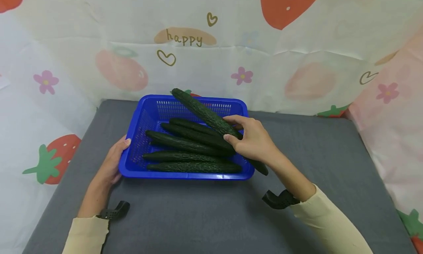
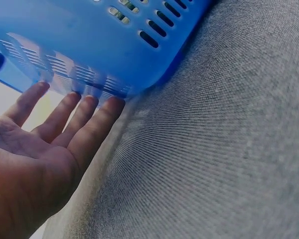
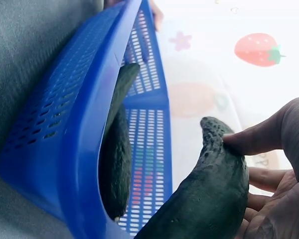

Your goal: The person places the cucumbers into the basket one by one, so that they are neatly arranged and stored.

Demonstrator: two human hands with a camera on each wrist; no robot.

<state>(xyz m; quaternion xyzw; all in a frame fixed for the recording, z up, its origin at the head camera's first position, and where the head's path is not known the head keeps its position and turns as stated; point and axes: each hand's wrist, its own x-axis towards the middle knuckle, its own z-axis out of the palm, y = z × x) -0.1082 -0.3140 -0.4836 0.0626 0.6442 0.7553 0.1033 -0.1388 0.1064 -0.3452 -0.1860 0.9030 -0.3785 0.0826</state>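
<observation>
My right hand [image 1: 254, 140] grips a long dark green cucumber [image 1: 203, 112] between thumb and fingers. That cucumber slants above the blue plastic basket [image 1: 188, 175], its far end over the back rim and its near end past the right side. In the right wrist view, the thumb presses the bumpy skin of the held cucumber [image 3: 204, 189]. Several more cucumbers [image 1: 191, 167] lie side by side inside the basket. At the basket's left end, my left hand [image 1: 114, 160] holds the rim with its thumb on top; the left wrist view shows its fingertips against the slotted outer wall.
A grey cloth [image 1: 198, 217] covers the table beneath the basket. Behind and at both sides hangs a pale curtain [image 1: 205, 70] printed with strawberries, flowers and hearts. Dark straps [image 1: 281, 199] sit at both wrists.
</observation>
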